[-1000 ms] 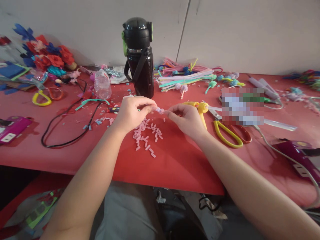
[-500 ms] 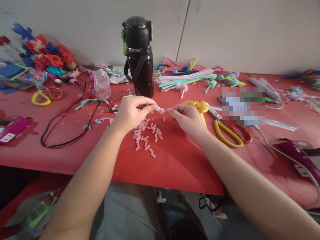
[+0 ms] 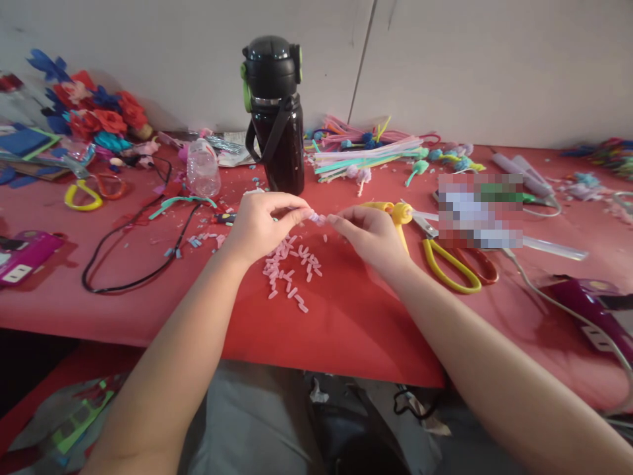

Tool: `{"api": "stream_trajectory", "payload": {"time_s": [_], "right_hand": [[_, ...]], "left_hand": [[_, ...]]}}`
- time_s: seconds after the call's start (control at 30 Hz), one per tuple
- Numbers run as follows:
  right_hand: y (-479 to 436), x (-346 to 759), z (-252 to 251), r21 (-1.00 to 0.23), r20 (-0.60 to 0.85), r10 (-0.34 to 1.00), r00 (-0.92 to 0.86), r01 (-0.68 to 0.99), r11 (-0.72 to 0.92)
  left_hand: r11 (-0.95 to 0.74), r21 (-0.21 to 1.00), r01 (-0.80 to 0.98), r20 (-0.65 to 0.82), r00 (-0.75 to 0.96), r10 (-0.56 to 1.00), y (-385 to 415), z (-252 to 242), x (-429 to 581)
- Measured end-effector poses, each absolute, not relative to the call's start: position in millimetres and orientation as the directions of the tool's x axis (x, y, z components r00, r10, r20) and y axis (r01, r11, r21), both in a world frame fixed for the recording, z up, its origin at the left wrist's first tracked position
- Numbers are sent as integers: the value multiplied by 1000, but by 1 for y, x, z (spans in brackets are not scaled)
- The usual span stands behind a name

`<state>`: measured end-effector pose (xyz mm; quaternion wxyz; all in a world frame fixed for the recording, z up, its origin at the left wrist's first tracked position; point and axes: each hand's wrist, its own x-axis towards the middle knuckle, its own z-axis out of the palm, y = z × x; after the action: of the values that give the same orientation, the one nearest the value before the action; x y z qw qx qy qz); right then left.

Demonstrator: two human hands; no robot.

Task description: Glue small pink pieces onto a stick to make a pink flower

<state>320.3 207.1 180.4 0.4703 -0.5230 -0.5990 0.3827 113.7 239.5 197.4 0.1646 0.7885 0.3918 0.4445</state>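
Observation:
Between my two hands is a small pink and lilac fuzzy piece (image 3: pixel 317 218), which looks like bits of pipe cleaner. My left hand (image 3: pixel 264 224) pinches its left end between thumb and fingertips. My right hand (image 3: pixel 368 231) has thumb and forefinger pressed together at its right end. Below the hands, a loose pile of short pink pieces (image 3: pixel 284 267) lies on the red table (image 3: pixel 336 316). Just right of my right hand are a yellow glue gun (image 3: pixel 401 212) and scissors (image 3: pixel 452 264) with yellow and red handles.
A black bottle (image 3: pixel 277 132) stands behind my hands. Pastel pipe cleaners (image 3: pixel 368 155) lie behind to the right. At left are a clear plastic bottle (image 3: pixel 202 168), a black cord (image 3: pixel 91 264), more scissors (image 3: pixel 83 196) and red and blue flowers (image 3: pixel 106 109). A white cable (image 3: pixel 534 290) crosses the right side.
My right fingertips have moved slightly left and now meet the fuzzy piece. The left hand keeps its pinch; the rest looks the same.

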Motion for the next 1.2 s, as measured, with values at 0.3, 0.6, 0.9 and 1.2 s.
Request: {"api": "stream_trajectory", "payload": {"time_s": [0.3, 0.6, 0.9, 1.2], "right_hand": [[208, 321, 178, -947, 176, 984, -32, 266, 178], [207, 320, 181, -937, 182, 983, -36, 297, 184], [207, 319, 181, -935, 180, 982, -61, 300, 190], [203, 323, 188, -887, 197, 971, -139, 396, 237]], "left_hand": [[-654, 618, 437, 575, 316, 754, 240, 197, 114], [-600, 670, 438, 526, 290, 799, 238, 198, 115], [-576, 702, 418, 497, 293, 817, 238, 198, 116], [-604, 651, 461, 527, 299, 796, 244, 197, 111]]}}
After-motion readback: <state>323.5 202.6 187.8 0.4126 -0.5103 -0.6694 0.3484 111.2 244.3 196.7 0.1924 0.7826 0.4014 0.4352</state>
